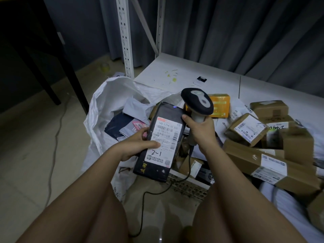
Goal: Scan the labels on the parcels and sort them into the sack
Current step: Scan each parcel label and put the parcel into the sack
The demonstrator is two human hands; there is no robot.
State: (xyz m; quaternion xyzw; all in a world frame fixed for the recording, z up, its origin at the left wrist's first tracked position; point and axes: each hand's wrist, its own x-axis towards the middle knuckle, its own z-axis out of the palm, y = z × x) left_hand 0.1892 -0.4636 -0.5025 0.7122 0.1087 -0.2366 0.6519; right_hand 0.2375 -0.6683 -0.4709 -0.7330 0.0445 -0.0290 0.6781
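My left hand point(138, 144) grips a long black parcel point(166, 120) from its left side, thumb lying across its white shipping label point(164, 141), which faces up. My right hand point(201, 130) is closed around the handle of a corded barcode scanner point(197, 100); the scanner's dark head sits just above and to the right of the parcel's far end. The open white sack point(105, 95) stands to the left, beyond the parcel, with a dark parcel point(117, 125) and grey mailers inside.
Several brown cardboard parcels point(245, 130) and an orange box point(220, 105) are piled on the low white shelf point(192, 67) at right. A perforated crate point(189, 186) sits under the held parcel. The scanner cable point(143, 204) runs down to the floor. A white rack post point(125, 41) stands behind the sack.
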